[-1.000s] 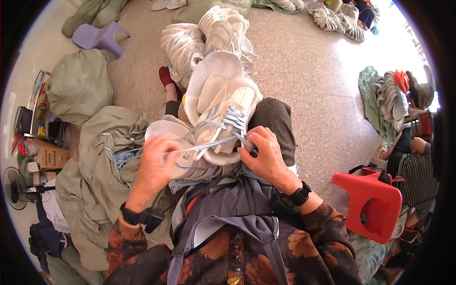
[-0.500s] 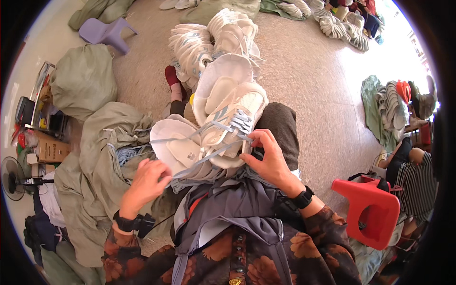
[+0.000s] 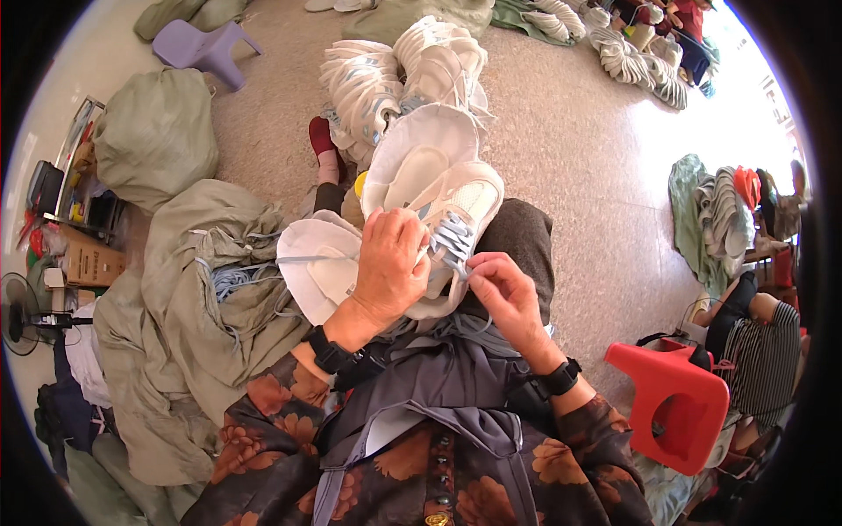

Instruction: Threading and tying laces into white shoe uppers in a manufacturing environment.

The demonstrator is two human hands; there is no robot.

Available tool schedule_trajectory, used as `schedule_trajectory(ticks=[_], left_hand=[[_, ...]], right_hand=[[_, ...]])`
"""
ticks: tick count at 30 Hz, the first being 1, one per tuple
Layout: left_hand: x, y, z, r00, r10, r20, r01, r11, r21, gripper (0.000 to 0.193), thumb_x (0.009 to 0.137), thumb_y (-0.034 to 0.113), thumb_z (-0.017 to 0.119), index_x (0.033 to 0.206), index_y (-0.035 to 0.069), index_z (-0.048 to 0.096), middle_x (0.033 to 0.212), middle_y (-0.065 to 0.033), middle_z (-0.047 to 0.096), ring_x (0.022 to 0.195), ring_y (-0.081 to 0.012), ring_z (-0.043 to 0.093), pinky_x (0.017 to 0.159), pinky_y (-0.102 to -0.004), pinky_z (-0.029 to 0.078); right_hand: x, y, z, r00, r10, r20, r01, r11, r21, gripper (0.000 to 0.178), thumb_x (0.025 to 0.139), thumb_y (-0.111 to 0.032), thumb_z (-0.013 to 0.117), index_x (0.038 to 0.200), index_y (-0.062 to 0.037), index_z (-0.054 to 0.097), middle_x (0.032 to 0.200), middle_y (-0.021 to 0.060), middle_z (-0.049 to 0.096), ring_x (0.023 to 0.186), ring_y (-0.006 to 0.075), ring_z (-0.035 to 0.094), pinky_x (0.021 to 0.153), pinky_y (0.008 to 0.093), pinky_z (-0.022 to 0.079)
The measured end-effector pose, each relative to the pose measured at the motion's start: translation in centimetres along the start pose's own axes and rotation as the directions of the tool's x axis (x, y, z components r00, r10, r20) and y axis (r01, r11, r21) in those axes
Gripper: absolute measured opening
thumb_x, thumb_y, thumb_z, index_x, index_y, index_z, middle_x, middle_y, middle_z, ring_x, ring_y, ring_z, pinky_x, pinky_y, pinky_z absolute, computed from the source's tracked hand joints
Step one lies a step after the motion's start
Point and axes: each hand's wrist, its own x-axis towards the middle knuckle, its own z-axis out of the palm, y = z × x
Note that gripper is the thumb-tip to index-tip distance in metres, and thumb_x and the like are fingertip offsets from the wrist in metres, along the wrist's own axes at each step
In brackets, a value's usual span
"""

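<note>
A white sneaker upper [image 3: 474, 195] with blue stripes lies over my lap, toe pointing away from me. Light blue shoelace [image 3: 452, 237] crosses its eyelet rows. My left hand [image 3: 395, 263] is closed over the left side of the upper, fingers curled at the eyelet edge; what lies under them is partly hidden. At the right eyelet edge, the thumb and forefinger of my right hand [image 3: 509, 294] pinch together at the lace. Another white upper [image 3: 307, 272] rests beneath, on the left, with a strand of lace across it. A further rounded white upper [image 3: 425, 145] sits behind.
Stacked white uppers [image 3: 360, 88] stand on the floor ahead. Green-grey cloth [image 3: 193, 289] with a bundle of blue laces [image 3: 232, 280] lies at left, below a full sack [image 3: 158, 136]. A purple stool [image 3: 206, 53] is far left, a red stool [image 3: 671, 403] at right near another person [image 3: 763, 351].
My left hand has moved right and up from the lower left onto the upper, where it was drawing out lace. My right hand has shifted slightly right and down.
</note>
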Motion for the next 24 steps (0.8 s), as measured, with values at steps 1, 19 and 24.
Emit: schedule_trajectory(ticks=[1, 19, 24], left_hand=[[0.0, 0.1, 0.1, 1.0, -0.001, 0.004, 0.001, 1.0, 0.001, 0.036, 0.069, -0.004, 0.067, 0.102, 0.004, 0.055, 0.104, -0.0134, 0.055, 0.1, -0.0357, 0.055, 0.096, -0.049, 0.042], [0.1, 1.0, -3.1, 0.987, 0.148, -0.053, -0.151, 0.988, -0.043, 0.031, 0.078, -0.002, 0.069, 0.108, 0.004, 0.065, 0.1, -0.0105, 0.067, 0.098, -0.0289, 0.065, 0.106, -0.0524, 0.044], [0.8, 2.7, -4.6, 0.965, 0.247, -0.09, -0.258, 0.956, -0.141, 0.033, 0.084, -0.01, 0.066, 0.116, 0.0, 0.066, 0.105, -0.0138, 0.068, 0.093, -0.034, 0.068, 0.084, -0.0412, 0.056]], right_hand=[[0.1, 0.3, -0.2, 1.0, 0.002, 0.0, -0.002, 1.0, 0.003, 0.015, 0.097, -0.003, 0.064, 0.112, -0.0002, 0.061, 0.118, 0.005, 0.058, 0.094, 0.0077, 0.057, 0.083, 0.0243, 0.049], [4.4, -4.3, 3.8, 0.837, -0.528, 0.145, 0.492, 0.608, -0.623, 0.03, 0.079, -0.003, 0.072, 0.108, -0.0003, 0.062, 0.106, 0.0162, 0.063, 0.1, 0.039, 0.061, 0.09, 0.0439, 0.049], [5.7, -3.7, 4.2, 0.856, -0.513, 0.062, 0.463, 0.708, -0.534, 0.022, 0.077, 0.0, 0.067, 0.097, -0.0026, 0.059, 0.098, 0.0162, 0.064, 0.097, 0.0387, 0.062, 0.087, 0.0445, 0.048]])
